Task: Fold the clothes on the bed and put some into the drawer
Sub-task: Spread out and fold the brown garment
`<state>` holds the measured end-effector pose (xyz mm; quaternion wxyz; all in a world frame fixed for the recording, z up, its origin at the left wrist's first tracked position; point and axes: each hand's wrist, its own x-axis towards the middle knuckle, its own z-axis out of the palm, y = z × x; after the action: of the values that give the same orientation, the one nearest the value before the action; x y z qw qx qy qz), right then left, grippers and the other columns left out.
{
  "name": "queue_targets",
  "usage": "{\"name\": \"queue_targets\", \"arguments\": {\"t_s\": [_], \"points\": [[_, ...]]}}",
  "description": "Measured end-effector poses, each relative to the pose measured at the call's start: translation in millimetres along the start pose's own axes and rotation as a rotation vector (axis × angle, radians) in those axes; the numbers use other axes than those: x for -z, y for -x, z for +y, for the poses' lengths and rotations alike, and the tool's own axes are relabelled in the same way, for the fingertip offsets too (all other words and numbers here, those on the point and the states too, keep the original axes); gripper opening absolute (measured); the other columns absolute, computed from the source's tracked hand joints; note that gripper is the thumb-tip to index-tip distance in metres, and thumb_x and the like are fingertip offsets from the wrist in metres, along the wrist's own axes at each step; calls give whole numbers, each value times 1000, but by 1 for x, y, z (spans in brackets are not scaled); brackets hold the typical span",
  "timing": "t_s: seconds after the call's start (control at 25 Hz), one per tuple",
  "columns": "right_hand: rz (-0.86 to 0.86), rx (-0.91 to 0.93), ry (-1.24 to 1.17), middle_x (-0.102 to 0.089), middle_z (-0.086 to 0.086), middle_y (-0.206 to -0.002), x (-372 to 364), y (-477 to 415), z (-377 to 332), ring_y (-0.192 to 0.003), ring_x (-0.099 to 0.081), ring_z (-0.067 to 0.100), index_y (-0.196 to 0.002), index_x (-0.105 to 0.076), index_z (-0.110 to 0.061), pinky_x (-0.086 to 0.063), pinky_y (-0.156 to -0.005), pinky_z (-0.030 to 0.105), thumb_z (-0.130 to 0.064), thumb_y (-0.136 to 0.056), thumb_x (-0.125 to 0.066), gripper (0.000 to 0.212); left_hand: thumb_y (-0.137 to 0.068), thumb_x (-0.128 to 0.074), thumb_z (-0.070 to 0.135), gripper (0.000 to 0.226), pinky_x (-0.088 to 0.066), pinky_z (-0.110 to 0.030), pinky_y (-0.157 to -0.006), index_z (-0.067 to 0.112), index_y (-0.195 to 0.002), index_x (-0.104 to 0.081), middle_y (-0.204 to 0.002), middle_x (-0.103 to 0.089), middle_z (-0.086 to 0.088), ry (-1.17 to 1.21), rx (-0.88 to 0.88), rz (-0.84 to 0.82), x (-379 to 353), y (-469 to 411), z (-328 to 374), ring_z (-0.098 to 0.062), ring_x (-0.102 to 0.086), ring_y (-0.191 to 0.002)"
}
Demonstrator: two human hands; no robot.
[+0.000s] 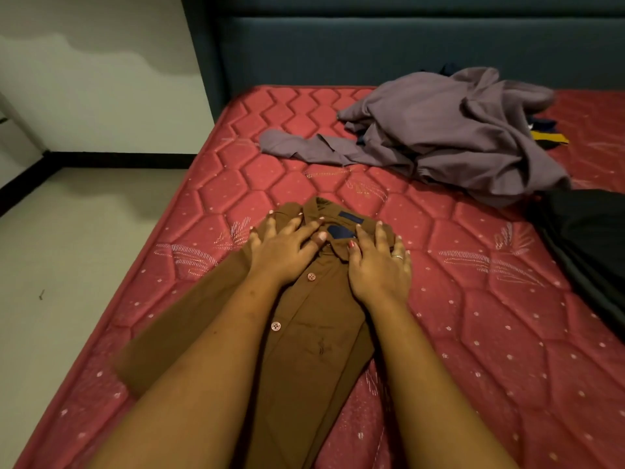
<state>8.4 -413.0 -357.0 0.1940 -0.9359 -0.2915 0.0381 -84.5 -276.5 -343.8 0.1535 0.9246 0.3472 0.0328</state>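
A brown button-up shirt [314,330] lies face up on the red quilted mattress [473,333], collar pointing away from me, its right side folded in and its left sleeve stretched out toward the bed's left edge. My left hand [287,248] rests flat on the shirt's left shoulder with fingers spread. My right hand [380,262], wearing a ring, presses flat on the right shoulder beside the collar. Neither hand grips the cloth.
A crumpled purple-grey garment [439,130] lies near the dark headboard [372,45], over some navy and yellow cloth [549,137]. A black garment [588,245] sits at the right edge. Bare floor [67,248] runs along the bed's left side.
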Motion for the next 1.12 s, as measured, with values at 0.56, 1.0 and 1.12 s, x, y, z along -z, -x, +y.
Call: {"name": "queue_targets", "arguments": {"t_s": [0.56, 1.0, 1.12], "points": [[-181, -291, -1008, -30, 18, -147, 36, 88, -27, -129, -43, 29, -146, -26, -47, -45, -103, 38, -3, -69, -70, 100, -90, -60, 43, 52, -19, -52, -113, 33, -139, -47, -153, -24, -17, 455, 796, 457, 22, 231, -47, -39, -20, -140], [-160, -184, -1241, -42, 8, -147, 100, 122, -8, -124, -48, 16, -153, -21, -16, -44, -95, 24, 24, -83, -38, 82, -82, -55, -20, 63, -53, -20, -54, 11, -137, -49, -122, -60, -14, 1454, 613, 250, 78, 226, 12, -22, -59, -94], [-81, -156, -1232, -42, 10, -146, 142, 131, 16, -124, -48, 19, -153, -16, -15, -43, -95, 26, 23, -85, -38, 81, -82, -51, -22, 64, -53, -16, -54, 10, -138, -48, -128, -57, -11, 1465, 479, 220, 102, 222, 47, -20, -58, -96]]}}
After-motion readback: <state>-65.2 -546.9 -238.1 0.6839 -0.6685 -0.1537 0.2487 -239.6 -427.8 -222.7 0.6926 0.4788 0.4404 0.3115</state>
